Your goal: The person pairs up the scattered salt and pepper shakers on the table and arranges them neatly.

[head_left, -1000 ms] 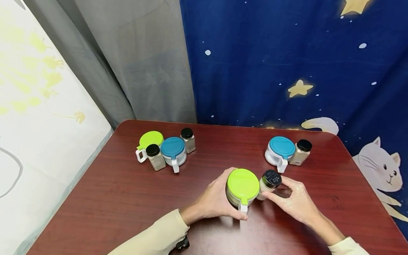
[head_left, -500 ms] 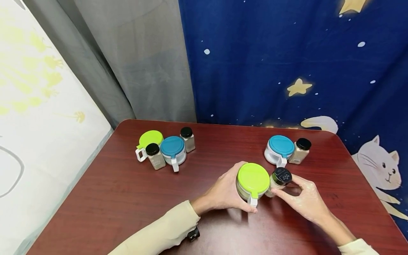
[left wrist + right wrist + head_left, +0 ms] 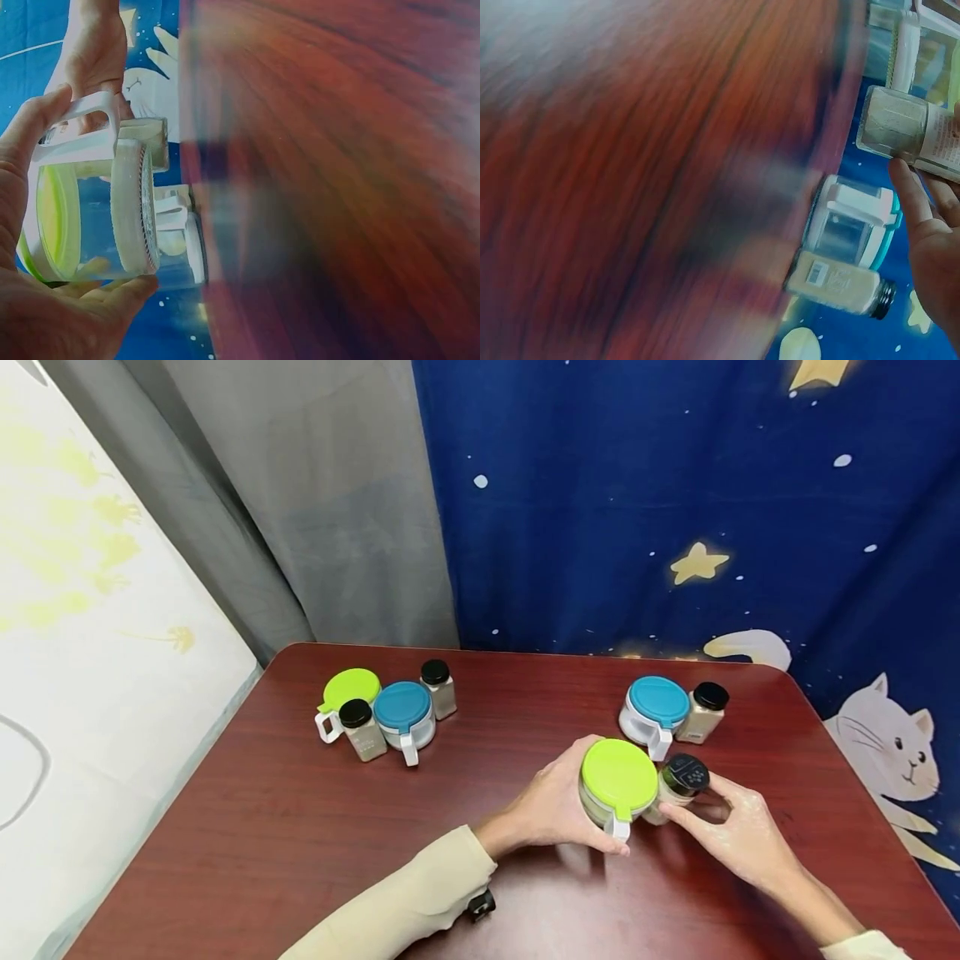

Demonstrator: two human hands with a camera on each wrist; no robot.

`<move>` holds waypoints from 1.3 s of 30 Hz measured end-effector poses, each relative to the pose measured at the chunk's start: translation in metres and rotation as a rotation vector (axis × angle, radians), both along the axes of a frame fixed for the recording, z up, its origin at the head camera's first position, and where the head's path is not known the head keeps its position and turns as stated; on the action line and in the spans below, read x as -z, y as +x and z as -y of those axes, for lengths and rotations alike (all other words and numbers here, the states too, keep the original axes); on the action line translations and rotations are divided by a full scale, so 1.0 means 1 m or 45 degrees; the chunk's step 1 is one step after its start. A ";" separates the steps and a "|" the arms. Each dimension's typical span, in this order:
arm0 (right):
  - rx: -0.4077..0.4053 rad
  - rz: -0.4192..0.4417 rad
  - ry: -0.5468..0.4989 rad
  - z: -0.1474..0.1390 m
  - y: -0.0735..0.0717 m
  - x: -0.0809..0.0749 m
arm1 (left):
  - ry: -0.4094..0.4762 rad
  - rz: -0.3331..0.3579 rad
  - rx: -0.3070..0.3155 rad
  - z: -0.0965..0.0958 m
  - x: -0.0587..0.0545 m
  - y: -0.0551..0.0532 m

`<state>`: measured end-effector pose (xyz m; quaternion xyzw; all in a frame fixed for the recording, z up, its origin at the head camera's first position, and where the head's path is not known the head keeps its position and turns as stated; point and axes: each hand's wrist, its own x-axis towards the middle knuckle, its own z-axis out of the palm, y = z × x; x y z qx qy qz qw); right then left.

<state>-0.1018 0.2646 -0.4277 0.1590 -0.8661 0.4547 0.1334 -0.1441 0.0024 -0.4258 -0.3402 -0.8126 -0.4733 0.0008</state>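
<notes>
My left hand (image 3: 557,803) grips a clear seasoning jar with a lime-green lid (image 3: 618,775) and white handle, fingers and thumb round its sides. Right beside it, my right hand (image 3: 750,837) pinches a spice shaker (image 3: 686,774) with a black holed cap. In the left wrist view, the jar's base (image 3: 136,206) is raised off the table. The shaker's clear bottom (image 3: 892,124) also hangs above it in the right wrist view. Just behind them stand a blue-lidded jar (image 3: 658,702) and another black-capped shaker (image 3: 702,714), side by side.
At the back left of the dark red table (image 3: 300,852) stands a cluster: a green-lidded jar (image 3: 351,688), a blue-lidded jar (image 3: 403,710), a front shaker (image 3: 363,735) and a rear shaker (image 3: 438,690). A blue curtain (image 3: 570,527) hangs behind the table.
Both hands have moved together to the right and slightly away from me, carrying the green-lidded jar and the spice shaker toward the blue-lidded jar at the right.
</notes>
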 end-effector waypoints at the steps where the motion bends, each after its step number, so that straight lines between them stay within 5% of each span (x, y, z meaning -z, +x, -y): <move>1: 0.011 0.013 0.009 -0.003 0.001 0.000 | -0.003 -0.006 0.006 -0.004 0.001 -0.001; 18: 0.200 0.211 0.121 -0.036 0.009 0.002 | -0.163 0.032 -0.054 -0.051 0.008 0.000; 29: 0.216 0.217 0.113 -0.044 0.007 0.005 | -0.172 0.077 -0.096 -0.066 0.011 -0.004; 39: 0.171 0.208 0.079 -0.045 0.003 0.010 | -0.163 0.167 -0.232 -0.078 0.013 -0.006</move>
